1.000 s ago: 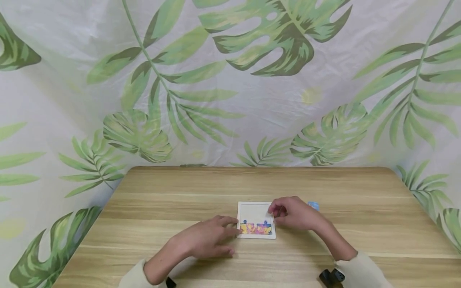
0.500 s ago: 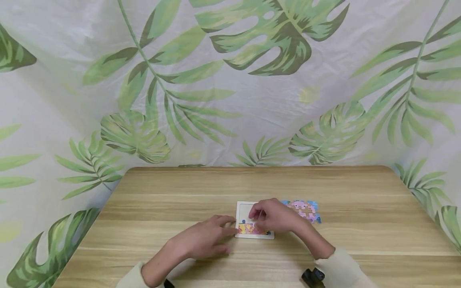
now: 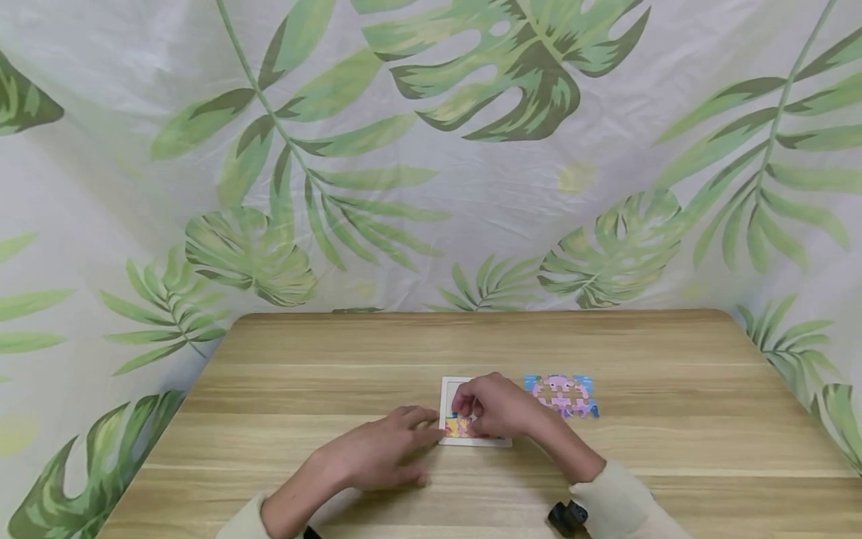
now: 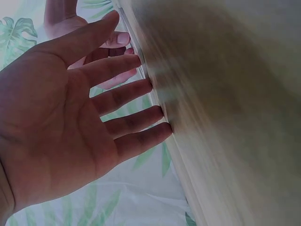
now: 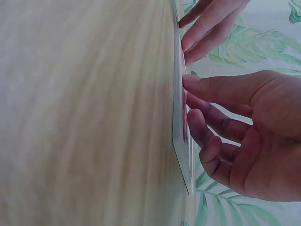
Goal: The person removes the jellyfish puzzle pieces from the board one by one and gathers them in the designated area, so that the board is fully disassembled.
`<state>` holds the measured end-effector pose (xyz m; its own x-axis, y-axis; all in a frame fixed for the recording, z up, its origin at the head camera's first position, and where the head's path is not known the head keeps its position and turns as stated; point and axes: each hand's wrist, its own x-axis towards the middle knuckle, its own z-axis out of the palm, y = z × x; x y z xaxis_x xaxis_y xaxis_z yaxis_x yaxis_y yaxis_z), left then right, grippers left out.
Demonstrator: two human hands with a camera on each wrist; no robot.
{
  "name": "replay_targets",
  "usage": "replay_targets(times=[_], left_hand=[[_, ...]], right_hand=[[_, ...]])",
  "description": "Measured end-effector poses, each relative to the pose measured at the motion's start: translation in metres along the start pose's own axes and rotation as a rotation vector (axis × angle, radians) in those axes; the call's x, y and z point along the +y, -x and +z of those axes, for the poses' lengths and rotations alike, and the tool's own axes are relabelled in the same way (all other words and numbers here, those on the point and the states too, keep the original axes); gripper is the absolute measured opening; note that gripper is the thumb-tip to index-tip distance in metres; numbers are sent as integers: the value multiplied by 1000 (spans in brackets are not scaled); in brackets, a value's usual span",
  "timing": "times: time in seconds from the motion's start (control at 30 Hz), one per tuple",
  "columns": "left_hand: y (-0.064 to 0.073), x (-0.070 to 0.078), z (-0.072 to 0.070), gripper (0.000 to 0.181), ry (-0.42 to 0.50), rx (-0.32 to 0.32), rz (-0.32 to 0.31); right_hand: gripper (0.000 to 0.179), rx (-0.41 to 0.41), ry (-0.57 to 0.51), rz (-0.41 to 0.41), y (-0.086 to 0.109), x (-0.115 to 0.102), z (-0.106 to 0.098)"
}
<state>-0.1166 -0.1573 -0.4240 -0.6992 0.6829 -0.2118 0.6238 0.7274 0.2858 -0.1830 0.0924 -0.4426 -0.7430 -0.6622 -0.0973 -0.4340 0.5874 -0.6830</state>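
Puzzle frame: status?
Left hand at puzzle frame, left edge. Right hand over it, hiding part; grip unclear. Pink-and-blue pieces to the right.

Showing smooth wood grain, softly sheened, on the table (image 3: 303, 397) up to its far corners. Showing faintly glossy creases, fabric or plastic, on the backdrop (image 3: 404, 172) past the far edge. Presenting printed, card-like faces on the puzzle tray (image 3: 474, 442) and, nearer the right edge, the puzzle pieces (image 3: 559, 383). Showing matt cloth on the sleeves (image 3: 609, 500).
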Motion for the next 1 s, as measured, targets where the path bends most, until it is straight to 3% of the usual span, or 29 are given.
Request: replay_targets(times=[0.27,0.8,1.0], left_hand=[[8,-3,0,59,35,-21,21],[-4,1,-7,51,2,-57,28],[-6,-1,-7,51,-18,-43,46]], right_hand=[[26,-3,6,-31,-1,2,0],[27,4,38,-62,-1,6,-2],[24,7,0,-24,1,2,0]])
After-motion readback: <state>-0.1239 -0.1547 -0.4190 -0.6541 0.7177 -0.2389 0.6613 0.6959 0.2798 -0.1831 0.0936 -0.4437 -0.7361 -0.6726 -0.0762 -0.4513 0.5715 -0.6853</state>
